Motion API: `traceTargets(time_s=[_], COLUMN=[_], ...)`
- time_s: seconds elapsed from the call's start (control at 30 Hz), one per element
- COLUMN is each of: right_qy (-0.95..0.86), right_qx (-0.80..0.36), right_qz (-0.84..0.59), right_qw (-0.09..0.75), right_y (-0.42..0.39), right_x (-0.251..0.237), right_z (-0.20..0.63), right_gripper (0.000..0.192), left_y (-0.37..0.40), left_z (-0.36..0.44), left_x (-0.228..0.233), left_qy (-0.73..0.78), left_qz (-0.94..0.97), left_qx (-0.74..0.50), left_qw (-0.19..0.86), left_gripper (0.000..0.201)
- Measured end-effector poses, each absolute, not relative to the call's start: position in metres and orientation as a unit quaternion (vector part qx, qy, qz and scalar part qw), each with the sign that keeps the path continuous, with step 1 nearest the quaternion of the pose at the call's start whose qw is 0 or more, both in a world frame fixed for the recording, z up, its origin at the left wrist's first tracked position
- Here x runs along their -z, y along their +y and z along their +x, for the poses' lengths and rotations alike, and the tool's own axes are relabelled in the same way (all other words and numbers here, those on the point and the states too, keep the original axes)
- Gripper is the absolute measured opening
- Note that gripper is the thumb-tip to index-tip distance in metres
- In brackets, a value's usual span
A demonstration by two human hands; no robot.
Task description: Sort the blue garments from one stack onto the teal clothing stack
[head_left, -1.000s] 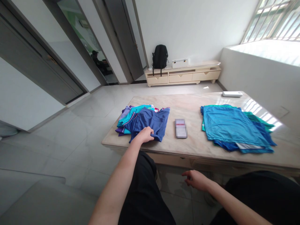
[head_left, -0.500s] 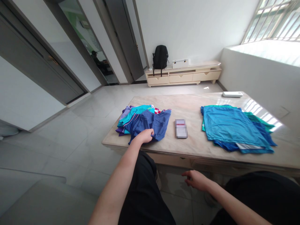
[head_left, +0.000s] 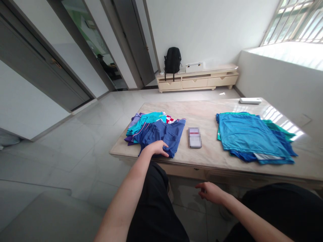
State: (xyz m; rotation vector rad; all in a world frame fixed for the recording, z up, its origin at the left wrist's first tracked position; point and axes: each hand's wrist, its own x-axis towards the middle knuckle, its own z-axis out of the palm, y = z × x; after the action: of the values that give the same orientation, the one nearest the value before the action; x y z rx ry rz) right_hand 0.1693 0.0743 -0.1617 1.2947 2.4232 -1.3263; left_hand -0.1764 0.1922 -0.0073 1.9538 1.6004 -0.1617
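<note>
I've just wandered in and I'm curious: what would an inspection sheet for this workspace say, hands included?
Surface: pale, marble-patterned table, glossy, bright reflections at right.
Job's things: navy garment lying over turquoise and purple clothes; farther right, a stack of blue and green garments.
Clutter: blurred-out rectangular item between the piles; white oblong item near the far edge.
Hands: left hand on the navy garment's near part, thumb and finger apart; right hand before the table, holding nothing visible.
Cables: nothing seen.
Surroundings: black backpack and white box on low cabinet; barred window.
</note>
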Motion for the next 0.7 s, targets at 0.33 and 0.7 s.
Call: traceTargets(time_s=[0.33,0.7], right_qy=[0.792,0.795], right_qx=[0.437,0.432], right_qz=[0.423,0.423], right_qw=[0.047,0.050], right_y=[0.0745,0.0743], right_x=[0.1628,0.1614], right_z=[0.1695,0.1693], right_gripper=[0.045,0.044], left_y=[0.1906,0.1903], left_z=[-0.1761,-0.1748], left_x=[0.0059,0.0040], left_qy=[0.595,0.609], left_qz=[0.755,0.752], left_qx=[0.059,0.050], left_qw=[0.268,0.247], left_gripper=[0.025,0.027])
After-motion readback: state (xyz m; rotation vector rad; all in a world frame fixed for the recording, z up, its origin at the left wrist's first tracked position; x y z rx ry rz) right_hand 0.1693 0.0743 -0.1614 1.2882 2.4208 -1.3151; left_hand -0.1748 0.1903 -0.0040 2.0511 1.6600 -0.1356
